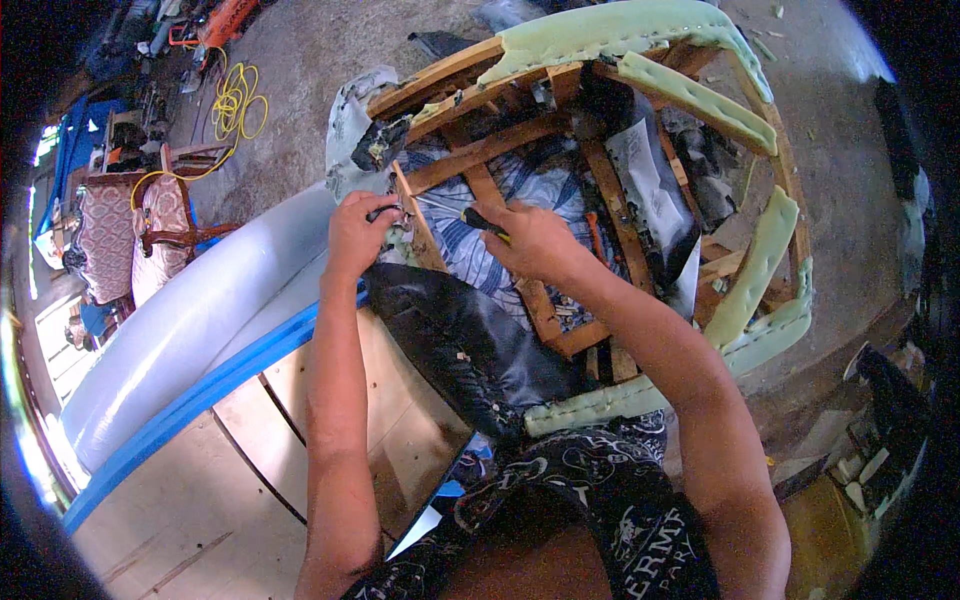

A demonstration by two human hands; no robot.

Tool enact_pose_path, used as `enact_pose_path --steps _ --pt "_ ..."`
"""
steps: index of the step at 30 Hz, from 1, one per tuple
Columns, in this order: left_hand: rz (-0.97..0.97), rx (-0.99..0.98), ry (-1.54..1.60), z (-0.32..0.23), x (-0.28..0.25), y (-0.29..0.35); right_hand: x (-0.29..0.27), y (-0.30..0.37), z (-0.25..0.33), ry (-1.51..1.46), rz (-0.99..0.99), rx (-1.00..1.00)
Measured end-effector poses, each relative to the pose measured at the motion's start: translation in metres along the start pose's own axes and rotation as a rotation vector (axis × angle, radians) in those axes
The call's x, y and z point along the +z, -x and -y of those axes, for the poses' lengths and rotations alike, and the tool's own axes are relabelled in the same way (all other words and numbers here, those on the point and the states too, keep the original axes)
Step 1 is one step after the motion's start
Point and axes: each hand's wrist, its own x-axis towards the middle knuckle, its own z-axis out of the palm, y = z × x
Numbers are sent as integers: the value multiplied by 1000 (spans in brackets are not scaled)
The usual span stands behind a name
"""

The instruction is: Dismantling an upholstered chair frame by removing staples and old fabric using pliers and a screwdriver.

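My right hand (pixel 535 243) is closed round the handle of a screwdriver (pixel 474 217), black with some yellow. Its metal shaft points left, towards a wooden rail of the chair frame (pixel 427 240). On the other side of that rail, my left hand (pixel 354 236) pinches a small curved black piece (pixel 381 212), whose kind I cannot make out. Whether the screwdriver's tip touches the rail or the material on it is too small to tell. Black leather-like covering (pixel 455 325) hangs below the rail. Pale green foam (pixel 610 32) is fixed along the frame's far edge.
A large roll in clear plastic (pixel 205 300) lies to the left, beside a blue-edged wooden panel (pixel 250 430). Further off are a patterned upholstered seat (pixel 160 230) and a yellow cord (pixel 240 100). Scraps lie on the concrete floor (pixel 300 60). Patterned cloth (pixel 500 200) shows inside the frame.
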Motion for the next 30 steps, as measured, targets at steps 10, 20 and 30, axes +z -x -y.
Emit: enact_pose_path --steps 10,20,30 --pt "-176 129 0 16 21 22 55 55 -31 -202 -175 130" --pt "-373 86 -17 24 36 34 98 73 -126 34 -655 399" --pt "-503 226 184 25 60 33 102 75 -152 173 -507 460"
